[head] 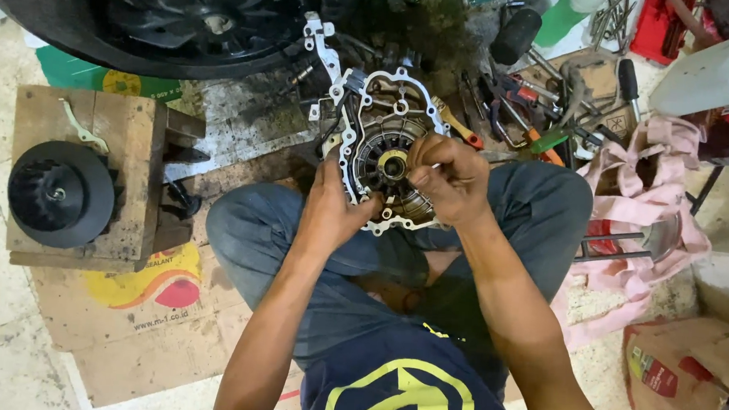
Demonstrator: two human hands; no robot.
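I sit cross-legged with the engine crankcase cover [381, 152] propped on my knees. My left hand [331, 203] clasps its rim at seven o'clock. My right hand [447, 178], at three o'clock of the central bearing [394, 164], is pinched shut; what it pinches I cannot tell. A black finned pulley [60, 193] rests on a wooden block [135, 147] at nine o'clock.

**Engine cover on the lap, tools beyond**

The engine cover [388, 148] rests on the seated person's knees, left hand [331, 203] at its near left edge, right hand [449, 178] over its centre. Left of the knees, a fan wheel [60, 193] sits on a wooden block [135, 135]. Hand tools [523, 109] lie beyond the cover, right. A cloth [640, 178] lies right of the knees, a wheel [167, 12] beyond left.
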